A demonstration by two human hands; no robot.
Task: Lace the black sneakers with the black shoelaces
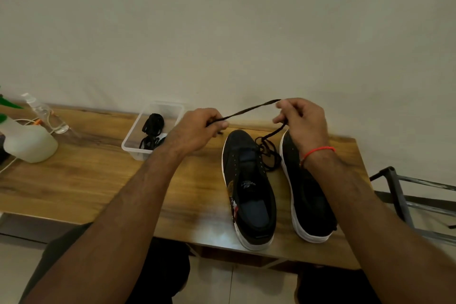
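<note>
Shoelace (pixel 251 109) is stretching between my hands above the counter (pixel 98 180). My left hand (pixel 197 131) is pinching one end and my right hand (pixel 302 121) is pinching the other part. I am thinking it is soft, light and floppy, so holding near the tip works best. Sneakers (pixel 249 190) are sitting below; the tongue is showing an "S" logo.
</note>
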